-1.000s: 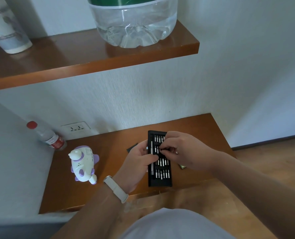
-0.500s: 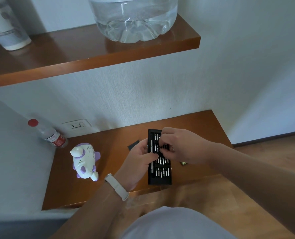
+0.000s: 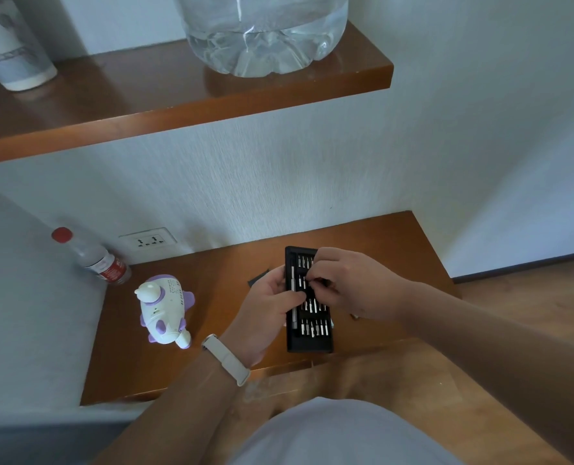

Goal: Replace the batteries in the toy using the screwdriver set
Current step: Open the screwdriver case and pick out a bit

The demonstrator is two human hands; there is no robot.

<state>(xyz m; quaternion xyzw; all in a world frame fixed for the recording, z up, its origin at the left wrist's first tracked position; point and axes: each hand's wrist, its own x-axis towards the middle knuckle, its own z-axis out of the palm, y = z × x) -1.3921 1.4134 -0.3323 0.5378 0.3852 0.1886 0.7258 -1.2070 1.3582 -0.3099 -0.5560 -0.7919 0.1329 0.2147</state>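
A black screwdriver set tray (image 3: 307,342) with rows of silver bits and a grey driver handle lies open on the low wooden shelf (image 3: 212,364). My left hand (image 3: 267,312) grips the tray's left edge, thumb across the handle slot. My right hand (image 3: 352,286) reaches over the tray from the right, and its curled fingertips pinch at a bit in the second row. The white and purple toy (image 3: 163,312) lies on the shelf to the left, apart from both hands.
A plastic bottle with a red cap (image 3: 91,255) leans in the back left corner near a wall socket (image 3: 148,239). A small dark piece (image 3: 258,276) lies behind my left hand. An upper shelf (image 3: 178,105) carries a big water jug (image 3: 262,31) and a cup (image 3: 10,48).
My right hand's fingertips have shifted slightly among the upper rows of bits. My left hand keeps its hold on the tray. The toy has not moved.
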